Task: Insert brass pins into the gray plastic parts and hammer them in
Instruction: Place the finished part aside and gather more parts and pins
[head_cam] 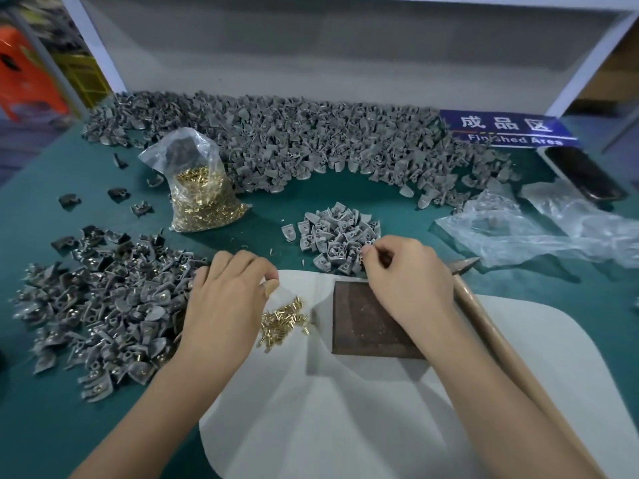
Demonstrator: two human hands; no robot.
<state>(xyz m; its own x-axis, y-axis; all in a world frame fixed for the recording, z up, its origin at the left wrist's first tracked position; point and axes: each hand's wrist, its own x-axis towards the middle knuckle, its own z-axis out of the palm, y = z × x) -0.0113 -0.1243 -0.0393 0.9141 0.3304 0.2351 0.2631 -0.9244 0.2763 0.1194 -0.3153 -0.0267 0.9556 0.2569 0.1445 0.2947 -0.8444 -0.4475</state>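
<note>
My right hand (pixel 408 274) is at the near edge of a small pile of gray plastic parts (pixel 332 233), its thumb and fingers curled and pinching one part there. My left hand (pixel 228 299) hovers with curled fingers just left of a loose heap of brass pins (pixel 281 321) on the white cloth (pixel 380 409). Its thumb and fingertips are close together, and whether they hold a pin is hidden. A dark metal block (pixel 363 326) lies on the cloth under my right wrist. The hammer (pixel 484 316), with a wooden handle, lies to the right of my right arm.
A plastic bag of brass pins (pixel 204 198) stands at centre left. A long heap of gray parts (pixel 311 140) runs across the back. Parts with pins in them (pixel 103 305) are piled at left. Crumpled plastic bags (pixel 525 229), a phone (pixel 584 174) and a blue sign (pixel 508 129) lie at right.
</note>
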